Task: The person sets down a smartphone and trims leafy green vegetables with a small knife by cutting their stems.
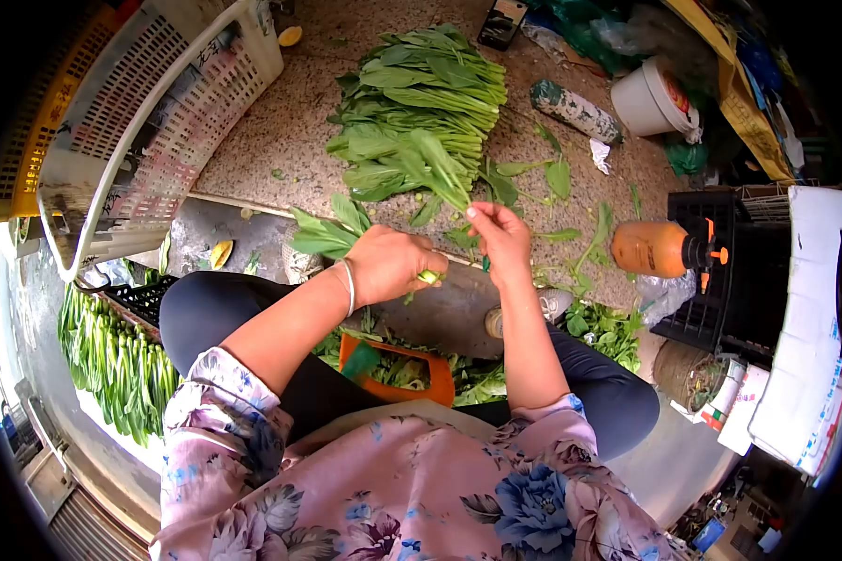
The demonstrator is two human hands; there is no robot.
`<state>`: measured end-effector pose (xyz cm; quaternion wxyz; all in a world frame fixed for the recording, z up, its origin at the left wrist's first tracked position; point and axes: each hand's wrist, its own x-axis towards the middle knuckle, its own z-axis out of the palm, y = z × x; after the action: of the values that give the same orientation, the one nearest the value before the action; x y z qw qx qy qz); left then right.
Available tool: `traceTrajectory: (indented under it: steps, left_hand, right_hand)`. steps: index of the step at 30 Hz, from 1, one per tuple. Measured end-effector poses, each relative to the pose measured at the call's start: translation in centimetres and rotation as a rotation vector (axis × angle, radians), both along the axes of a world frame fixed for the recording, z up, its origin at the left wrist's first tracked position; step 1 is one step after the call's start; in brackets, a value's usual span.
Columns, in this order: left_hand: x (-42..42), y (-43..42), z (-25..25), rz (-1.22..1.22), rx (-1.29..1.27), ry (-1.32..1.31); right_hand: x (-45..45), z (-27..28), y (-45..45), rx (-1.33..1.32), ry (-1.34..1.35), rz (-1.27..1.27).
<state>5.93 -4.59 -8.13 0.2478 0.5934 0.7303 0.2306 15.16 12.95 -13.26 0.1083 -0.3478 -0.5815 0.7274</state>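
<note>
Head view: I see the left hand [391,262] at mid-frame, closed around smooth, broad-leafed green stems [324,236], leaves pointing upper left, pale ends lower right; the right hand [501,239] pinches one slender, leafy green stalk [438,168], its long axis slanting upper left, against a layered, leafy green heap [426,98].

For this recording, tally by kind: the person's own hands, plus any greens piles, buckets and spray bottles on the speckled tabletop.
Left hand and right hand: 2
Greens pile: 1
Bucket: 1
Spray bottle: 1
Total: 5
</note>
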Motion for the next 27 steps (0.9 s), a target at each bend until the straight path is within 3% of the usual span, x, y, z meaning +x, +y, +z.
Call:
traceTrajectory:
  steps: [8, 10, 13, 23, 26, 27]
  left_hand:
    - [0.4, -0.4, -0.3, -0.191, 0.123, 0.128]
    - [0.5, -0.4, -0.4, -0.083, 0.246, 0.259]
    - [-0.1, -0.2, 0.5, 0.048, 0.334, 0.253]
    - [0.3, -0.3, -0.4, 0.186, 0.21, 0.107]
    - [0.3, 0.0, -0.9, 0.264, 0.179, -0.015]
    - [0.3, 0.1, -0.9, 0.326, 0.146, -0.107]
  right_hand:
    - [3.1, -0.8, -2.8, 0.047, -0.046, 0.038]
    - [3.5, -0.4, -3.3, 0.004, -0.075, 0.065]
    - [3.6, 1.0, -3.6, -0.125, -0.087, 0.148]
    - [3.2, 1.5, -3.7, -0.27, 0.017, 0.18]
    - [2.9, 1.4, -4.4, -0.224, 0.034, 0.129]
    - [2.7, 1.4, -4.8, -0.214, 0.031, 0.001]
